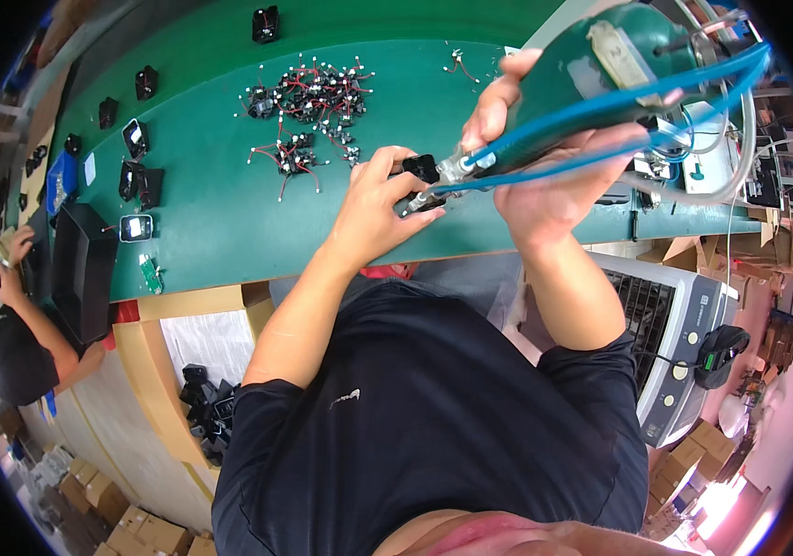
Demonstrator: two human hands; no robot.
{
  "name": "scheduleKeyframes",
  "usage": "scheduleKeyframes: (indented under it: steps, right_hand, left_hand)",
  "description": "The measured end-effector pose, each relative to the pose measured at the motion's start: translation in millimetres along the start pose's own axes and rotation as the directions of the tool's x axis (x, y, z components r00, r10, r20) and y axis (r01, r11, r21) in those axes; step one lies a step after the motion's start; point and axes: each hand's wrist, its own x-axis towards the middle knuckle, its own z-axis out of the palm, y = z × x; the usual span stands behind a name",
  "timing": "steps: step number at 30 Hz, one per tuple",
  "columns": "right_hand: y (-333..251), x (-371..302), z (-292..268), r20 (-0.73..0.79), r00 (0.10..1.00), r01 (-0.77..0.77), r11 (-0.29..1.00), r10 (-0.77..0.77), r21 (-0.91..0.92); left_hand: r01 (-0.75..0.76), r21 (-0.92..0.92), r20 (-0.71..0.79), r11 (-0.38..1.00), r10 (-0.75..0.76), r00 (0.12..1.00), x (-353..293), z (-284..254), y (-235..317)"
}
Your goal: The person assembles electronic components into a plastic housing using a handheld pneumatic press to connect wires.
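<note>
My left hand [373, 208] grips a small black plastic part [422, 170] just above the green table [220, 232]. My right hand [545, 153] is closed around a large green power screwdriver [600, 88] with blue hoses [619, 102] running along it. The tool's metal tip [447, 171] touches the black part between my two hands. A pile of small black parts with red wires [308, 107] lies on the table just beyond my left hand.
Several black parts [137, 167] and a black box [81, 269] sit at the table's left. Another person [7, 324] works at far left. A bin of black parts [206, 408] is below the table. A white cooler unit [674, 343] stands to my right, cardboard boxes on the floor.
</note>
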Motion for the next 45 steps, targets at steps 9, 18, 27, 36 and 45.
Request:
scheduleKeyframes:
  steps: [9,18,27,36,45]
  right_hand:
    - [-18.3,29.9,1.3,0.215,0.96,0.163,0.982,-0.181,0.099]
    - [3.9,8.3,-1.6,0.147,0.987,0.079,0.99,-0.062,-0.115]
    - [4.1,6.7,1.2,0.11,0.992,0.089,0.944,-0.056,-0.317]
    - [13.6,6.1,3.3,0.069,0.998,0.026,0.97,-0.009,-0.24]
    - [-108.3,60.7,-10.2,0.153,0.949,0.306,0.916,-0.274,-0.26]
  left_hand:
    - [0.015,0.009,0.005,1.0,-0.015,1.0,-1.4,-3.5,5.6]
    - [-0.019,-0.002,0.002,1.0,0.019,1.0,-1.0,-1.1,0.1]
    - [-0.065,-0.008,-0.038,0.998,0.065,0.997,-0.7,-0.2,-1.9]
    - [-0.053,-0.002,-0.01,0.999,0.053,0.999,0.1,-3.6,-2.5]
    - [-0.146,-0.01,-0.06,0.989,0.145,0.988,30.7,-71.4,13.3]
